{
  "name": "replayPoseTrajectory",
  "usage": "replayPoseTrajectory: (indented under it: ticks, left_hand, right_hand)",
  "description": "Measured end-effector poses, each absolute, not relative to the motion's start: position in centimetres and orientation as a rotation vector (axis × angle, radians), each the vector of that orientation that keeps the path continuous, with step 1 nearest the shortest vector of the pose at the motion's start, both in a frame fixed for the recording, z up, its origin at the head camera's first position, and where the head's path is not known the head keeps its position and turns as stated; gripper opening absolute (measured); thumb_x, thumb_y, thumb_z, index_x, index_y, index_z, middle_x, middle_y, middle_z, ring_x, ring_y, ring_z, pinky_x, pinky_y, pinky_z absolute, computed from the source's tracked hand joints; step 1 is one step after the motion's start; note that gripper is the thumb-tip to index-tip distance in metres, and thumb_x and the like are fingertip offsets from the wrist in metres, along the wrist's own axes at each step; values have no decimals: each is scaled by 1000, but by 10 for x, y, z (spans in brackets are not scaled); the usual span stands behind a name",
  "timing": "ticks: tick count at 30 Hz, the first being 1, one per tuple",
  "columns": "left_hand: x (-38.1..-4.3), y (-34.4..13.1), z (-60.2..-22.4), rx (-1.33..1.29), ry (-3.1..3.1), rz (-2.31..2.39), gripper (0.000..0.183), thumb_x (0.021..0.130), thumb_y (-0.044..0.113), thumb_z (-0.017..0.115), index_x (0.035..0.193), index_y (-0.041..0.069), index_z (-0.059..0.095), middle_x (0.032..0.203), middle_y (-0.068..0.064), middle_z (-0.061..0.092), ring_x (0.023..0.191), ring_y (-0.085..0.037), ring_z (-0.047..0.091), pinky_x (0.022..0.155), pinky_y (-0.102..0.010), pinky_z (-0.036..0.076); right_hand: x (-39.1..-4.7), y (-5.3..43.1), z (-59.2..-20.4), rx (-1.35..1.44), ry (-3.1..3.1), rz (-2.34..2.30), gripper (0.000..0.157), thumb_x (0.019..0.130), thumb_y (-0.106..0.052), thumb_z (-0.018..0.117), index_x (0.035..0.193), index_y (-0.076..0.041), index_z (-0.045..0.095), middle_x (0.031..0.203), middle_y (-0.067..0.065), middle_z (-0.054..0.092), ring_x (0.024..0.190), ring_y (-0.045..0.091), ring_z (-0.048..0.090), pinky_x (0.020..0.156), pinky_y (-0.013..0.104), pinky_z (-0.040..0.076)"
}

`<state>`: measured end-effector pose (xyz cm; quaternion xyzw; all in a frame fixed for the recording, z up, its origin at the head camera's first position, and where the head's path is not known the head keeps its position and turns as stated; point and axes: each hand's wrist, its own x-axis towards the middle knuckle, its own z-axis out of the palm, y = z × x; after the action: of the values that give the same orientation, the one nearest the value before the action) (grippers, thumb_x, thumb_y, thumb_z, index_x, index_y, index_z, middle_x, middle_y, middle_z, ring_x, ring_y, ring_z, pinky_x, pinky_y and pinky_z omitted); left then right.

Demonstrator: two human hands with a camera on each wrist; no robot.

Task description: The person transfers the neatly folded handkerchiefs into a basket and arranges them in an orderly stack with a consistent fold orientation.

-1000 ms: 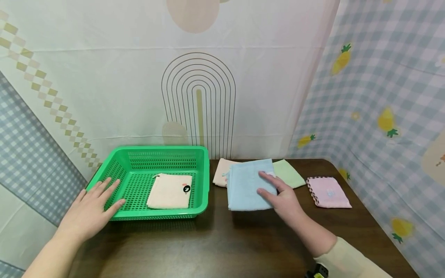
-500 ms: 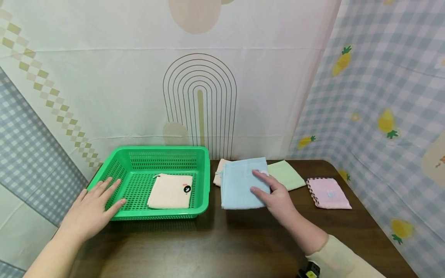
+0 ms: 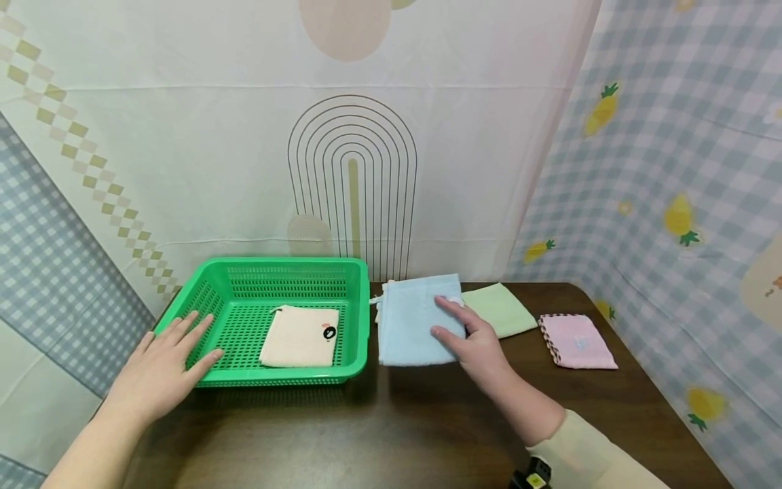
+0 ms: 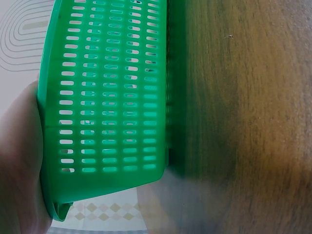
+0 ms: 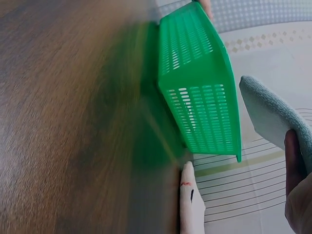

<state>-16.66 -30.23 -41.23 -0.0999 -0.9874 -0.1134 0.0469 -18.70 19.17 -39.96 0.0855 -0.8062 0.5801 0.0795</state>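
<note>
Right hand [image 3: 482,346] grips one squarish blue cloth [image 3: 417,322] above the table [image 3: 366,441], right of one basket [image 3: 263,375].
Its sides run near–far and left–right; left hand [image 3: 153,370], fingers straight, touches the basket; one cream cloth [image 3: 299,336] inside, three other cloths [image 3: 579,341] right.

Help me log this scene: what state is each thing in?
Blue cloth: folded, raised
Green basket: upright
Basket's cream cloth: folded, flat
Green cloth: flat, partly hidden
Pink cloth: folded, flat
Rear pale cloth: mostly hidden in head view
Left hand: on basket rim
Right hand: pinching blue cloth

The blue towel [image 3: 408,329] is nubby cloth, the basket [image 3: 277,375] smooth plastic.
</note>
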Motion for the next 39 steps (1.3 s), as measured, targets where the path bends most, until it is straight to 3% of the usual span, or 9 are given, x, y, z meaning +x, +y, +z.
replayPoseTrajectory:
  ticks: [11, 30, 35, 39]
  left_hand:
    - [-166, -303, -413, -310, -3001, -334, 78, 100, 62, 41, 160, 18, 20, 160, -23, 24, 143, -51, 19, 111, -72, 6]
    - [-166, -303, -414, -310, -2999, -335, 77, 100, 62, 41, 161, 19, 18, 160, -22, 23, 144, -50, 19, 113, -71, 2]
    - [-166, -303, -413, -310, -3002, -329, 77, 100, 62, 40, 161, 20, 18, 160, -22, 24, 144, -50, 20, 113, -71, 2]
    - [-166, -302, -412, -308, -3006, -329, 77, 100, 63, 40, 161, 20, 19, 160, -22, 24, 143, -50, 20, 112, -71, 3]
  right_hand:
    - [-189, 179, -399, 273, -2385, 1780, 53, 86, -13, 79, 136, -13, 63, 148, 5, 51, 139, 19, 41, 100, 8, 34]
    - [-192, 151, -398, 311, -2315, 1899, 51, 87, -8, 77, 136, -10, 63, 146, 5, 53, 133, 19, 46, 93, 13, 45]
    - [-193, 142, -398, 278, -2321, 1941, 50, 88, -8, 76, 136, -13, 63, 146, 4, 53, 129, 20, 48, 86, 16, 50]
    - [-195, 136, -399, 261, -2327, 1959, 49, 88, -10, 76, 136, -16, 64, 146, 1, 53, 130, 20, 47, 89, 17, 49]
